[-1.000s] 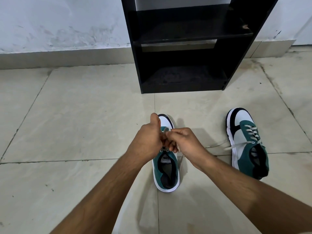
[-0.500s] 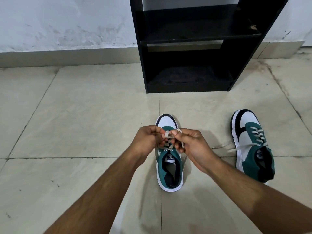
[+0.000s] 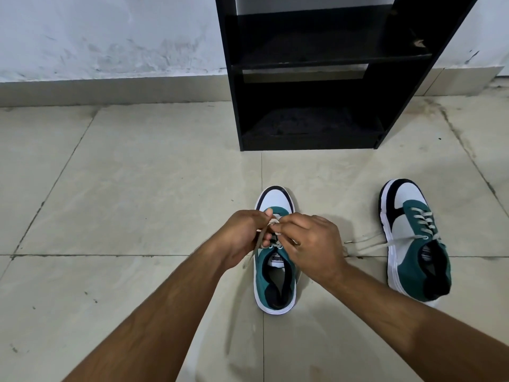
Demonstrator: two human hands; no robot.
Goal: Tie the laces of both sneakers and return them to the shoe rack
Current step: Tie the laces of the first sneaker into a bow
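Note:
A green, white and black sneaker (image 3: pixel 275 282) stands on the tiled floor in front of me, toe toward the black shoe rack (image 3: pixel 311 78). My left hand (image 3: pixel 242 238) and my right hand (image 3: pixel 311 246) meet over its tongue, each pinching its pale laces (image 3: pixel 272 222); one lace end hangs down past my left wrist. The second sneaker (image 3: pixel 413 244) lies to the right, tilted outward, its laces (image 3: pixel 369 245) trailing loose across the floor toward my right hand.
The rack stands against a white wall (image 3: pixel 110 34), its two visible shelves bare. Beige floor tiles (image 3: pixel 124 202) with dark grout lines stretch to the left and right of the shoes.
My hands have shifted slightly on the laces, pulling them over the tongue; a lace end now hangs by my left wrist. The view has drifted a little left, so the shoes sit further right.

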